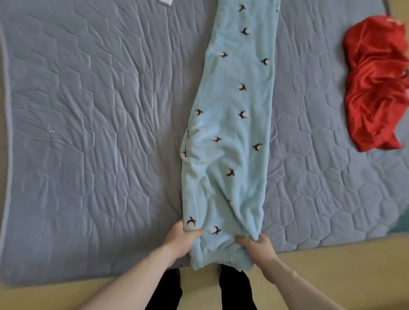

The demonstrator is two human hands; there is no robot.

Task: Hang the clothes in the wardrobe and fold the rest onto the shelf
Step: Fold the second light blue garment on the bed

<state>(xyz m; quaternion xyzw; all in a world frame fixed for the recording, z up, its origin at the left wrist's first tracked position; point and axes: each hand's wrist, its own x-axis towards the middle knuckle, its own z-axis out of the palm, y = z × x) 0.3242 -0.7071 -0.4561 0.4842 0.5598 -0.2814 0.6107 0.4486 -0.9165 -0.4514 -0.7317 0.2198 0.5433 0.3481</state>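
Grip: both hands pinch the near end of the pale blue fleece trousers (230,137). The left hand (180,240) has its thumb on top of the left edge with the fingers tucked under; the right hand (257,245) bunches the right edge between thumb and fingers.

Quilted mattress cover (88,132): grey, stitched in hexagons, wrinkled on the left side, spread over a tan floor (343,272). It carries both garments.

Trousers: laid lengthwise down the middle, running away from the person and out of view at the top. They look folded leg on leg, printed with small dark-and-white cotton-boll sprigs. The near end hangs just over the mattress edge, above the person's dark-clad legs (234,285).

Red garment (374,84): shiny, crumpled in a heap at the right edge, well apart from the trousers, not yet folded or hung.

White corner (166,2): a scrap of something at the top edge, too little showing to name.

Step, as I judge it: squaring up the trousers before folding them across for the shelf.

Risk: the plush fleece is thick and limp; the creases near the hands could get folded in and make a lumpy bundle. Uneven pulling could slide the upper leg off the lower one. The overhanging end could drag the piece toward the floor if let go.

Writing: no brand, label or readable text shows on anything.
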